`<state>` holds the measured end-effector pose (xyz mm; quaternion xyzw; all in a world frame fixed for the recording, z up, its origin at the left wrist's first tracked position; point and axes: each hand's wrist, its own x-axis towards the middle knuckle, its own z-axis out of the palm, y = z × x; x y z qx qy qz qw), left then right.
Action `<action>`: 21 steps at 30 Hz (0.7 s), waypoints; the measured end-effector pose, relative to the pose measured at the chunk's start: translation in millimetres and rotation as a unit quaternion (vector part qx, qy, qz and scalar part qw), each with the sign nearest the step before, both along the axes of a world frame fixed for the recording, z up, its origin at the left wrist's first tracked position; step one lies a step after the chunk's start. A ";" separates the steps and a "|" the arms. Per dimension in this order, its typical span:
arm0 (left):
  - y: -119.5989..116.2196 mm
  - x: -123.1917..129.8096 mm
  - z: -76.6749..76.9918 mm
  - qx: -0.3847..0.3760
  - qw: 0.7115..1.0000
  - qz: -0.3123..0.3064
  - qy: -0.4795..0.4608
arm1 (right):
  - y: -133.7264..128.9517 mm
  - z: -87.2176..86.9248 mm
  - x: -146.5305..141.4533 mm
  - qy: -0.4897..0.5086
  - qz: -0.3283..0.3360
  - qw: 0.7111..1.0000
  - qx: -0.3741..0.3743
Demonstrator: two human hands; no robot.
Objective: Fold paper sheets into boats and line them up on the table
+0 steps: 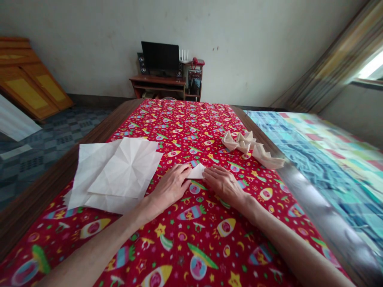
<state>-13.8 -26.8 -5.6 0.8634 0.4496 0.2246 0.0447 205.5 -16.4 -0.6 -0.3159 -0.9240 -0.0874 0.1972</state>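
A small piece of white paper, folded into a triangle with its peak pointing away from me, lies on the red patterned tablecloth. My left hand is closed on its left corner, the thumb on the near side and the fingers on the far side. At the right corner my right hand holds the paper down with its fingers together; its thumb is hidden. The fingertips of both hands cover the ends of the folded paper.
Creased white paper sheets lie stacked at the left. Several folded paper pieces with pointed tips sit at the table's right. A bed adjoins that side. Beyond the table, a desk bears a monitor; a wooden cabinet stands far left.
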 end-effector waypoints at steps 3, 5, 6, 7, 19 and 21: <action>1.2 -1.8 -1.2 0.001 1.000 -0.001 -0.017 | -1.1 2.5 0.1 -0.013 -0.012 1.000 -0.011; 1.7 -2.0 -1.2 0.005 1.000 -0.001 -0.027 | -1.8 4.4 -2.2 -0.029 -0.021 0.999 -0.013; 2.0 -1.9 -0.9 0.006 1.000 -0.002 -0.030 | -2.0 5.2 -4.3 -0.035 -0.027 0.999 -0.009; 2.3 -1.7 -0.8 0.004 0.999 -0.003 -0.032 | -2.0 5.9 -7.0 -0.040 -0.037 0.999 -0.004; -4.0 11.9 -6.6 -0.009 0.966 0.132 -0.221 | 0.9 8.0 -27.9 0.080 -0.152 0.984 0.050; -7.3 18.2 -7.9 -0.026 0.960 0.134 -0.243 | 2.0 6.1 -26.8 0.111 -0.159 0.980 0.040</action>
